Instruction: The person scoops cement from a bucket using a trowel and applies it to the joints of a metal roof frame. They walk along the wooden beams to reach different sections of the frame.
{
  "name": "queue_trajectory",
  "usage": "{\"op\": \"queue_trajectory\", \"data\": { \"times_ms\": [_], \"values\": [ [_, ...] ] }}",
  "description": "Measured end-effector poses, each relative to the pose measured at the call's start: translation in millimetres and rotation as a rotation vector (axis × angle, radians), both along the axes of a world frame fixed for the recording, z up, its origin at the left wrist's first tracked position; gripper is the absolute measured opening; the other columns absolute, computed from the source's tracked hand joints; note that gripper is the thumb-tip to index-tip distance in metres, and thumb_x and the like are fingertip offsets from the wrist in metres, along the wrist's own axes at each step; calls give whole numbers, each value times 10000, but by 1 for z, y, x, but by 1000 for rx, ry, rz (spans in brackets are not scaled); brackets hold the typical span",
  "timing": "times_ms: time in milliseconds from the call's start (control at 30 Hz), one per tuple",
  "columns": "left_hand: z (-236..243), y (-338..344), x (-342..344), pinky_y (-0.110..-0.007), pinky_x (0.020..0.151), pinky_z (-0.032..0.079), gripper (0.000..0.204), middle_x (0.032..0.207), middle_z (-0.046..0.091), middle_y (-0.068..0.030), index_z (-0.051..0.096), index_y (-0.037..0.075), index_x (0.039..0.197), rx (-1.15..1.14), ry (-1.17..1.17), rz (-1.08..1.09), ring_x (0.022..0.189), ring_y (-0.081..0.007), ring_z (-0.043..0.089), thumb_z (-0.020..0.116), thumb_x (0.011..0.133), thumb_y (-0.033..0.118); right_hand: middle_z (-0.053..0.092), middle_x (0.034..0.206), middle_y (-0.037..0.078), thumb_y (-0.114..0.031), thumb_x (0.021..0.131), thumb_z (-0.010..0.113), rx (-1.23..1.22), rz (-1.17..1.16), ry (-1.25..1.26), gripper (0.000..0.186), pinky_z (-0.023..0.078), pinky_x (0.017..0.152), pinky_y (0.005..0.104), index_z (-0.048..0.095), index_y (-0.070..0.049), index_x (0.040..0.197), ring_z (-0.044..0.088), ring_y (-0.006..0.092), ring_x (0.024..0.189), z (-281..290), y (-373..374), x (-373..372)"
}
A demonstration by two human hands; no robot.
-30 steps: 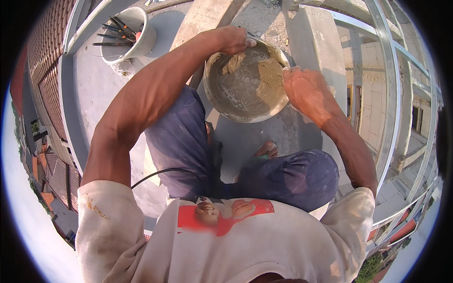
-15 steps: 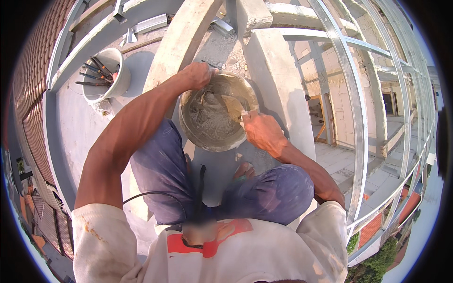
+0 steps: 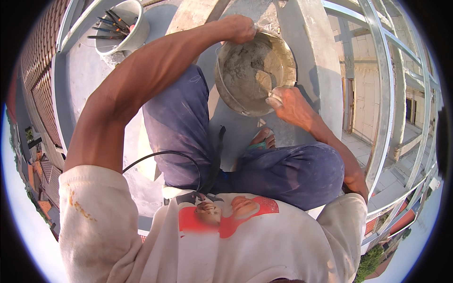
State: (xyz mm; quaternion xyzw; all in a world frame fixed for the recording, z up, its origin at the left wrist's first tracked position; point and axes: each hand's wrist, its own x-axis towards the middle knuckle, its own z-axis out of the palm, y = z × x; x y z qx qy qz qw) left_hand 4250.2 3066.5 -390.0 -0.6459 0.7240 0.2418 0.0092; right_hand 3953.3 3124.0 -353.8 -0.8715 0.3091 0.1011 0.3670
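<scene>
A round bucket [image 3: 289, 59] crusted with dried cement stands between my knees and the concrete beams, with wet grey mortar [image 3: 243, 66] inside. My left hand [image 3: 239, 29] is closed on the bucket's far rim. At the near right side of the bucket, my right hand [image 3: 289, 104] is wrapped round the handle of a mortar-coated trowel [image 3: 264, 79]. Its blade rests in the mortar and is partly buried, so its full shape is hidden.
A white bucket [image 3: 140, 34] of pliers and other hand tools stands at the far left. Concrete beams [image 3: 317, 52] flank the mortar bucket. Metal framing [image 3: 379, 89] rises on the right, with lower floors beyond it. A black cable [image 3: 163, 153] crosses my left thigh.
The view has shifted, so the bucket sits farther right and higher. My left hand stays on the rim. My right hand and the trowel remain at the bucket's right side, the blade turned slightly.
</scene>
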Motion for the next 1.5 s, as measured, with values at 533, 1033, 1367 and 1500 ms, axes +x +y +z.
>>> {"op": "queue_trajectory", "data": {
  "times_ms": [533,1033,1367,1500],
  "values": [
    [-16,-9,12,-562,825,541,561,839,653,-319,689,-53,995,-35,-12,-119,880,-462,686,334,1114,365,554,694,8,-257,1015,659,1268,-760,-127,264,346,437,257,630,2,977,482,85,510,-7,28,-3],
    [19,0,17,-570,901,482,749,905,637,-315,635,-116,1080,115,-11,-78,911,-482,640,293,1110,551,675,759,225,-371,1030,569,-71,44,253,426,561,738,504,680,29,1127,702,423,768,14,-20,-15],
    [-63,-11,33,-511,675,520,217,746,682,-230,717,-5,755,-284,-114,-402,716,-383,673,587,852,138,695,822,220,-277,976,657,-396,306,455,290,549,746,495,714,7,993,710,398,772,54,-51,-27],
    [-46,-9,20,-540,678,538,221,793,713,-232,729,13,757,-286,-149,-363,746,-399,707,592,852,159,636,733,192,-282,985,664,48,120,122,308,522,679,449,669,13,897,631,338,640,5,-25,-13]
  ]
}}
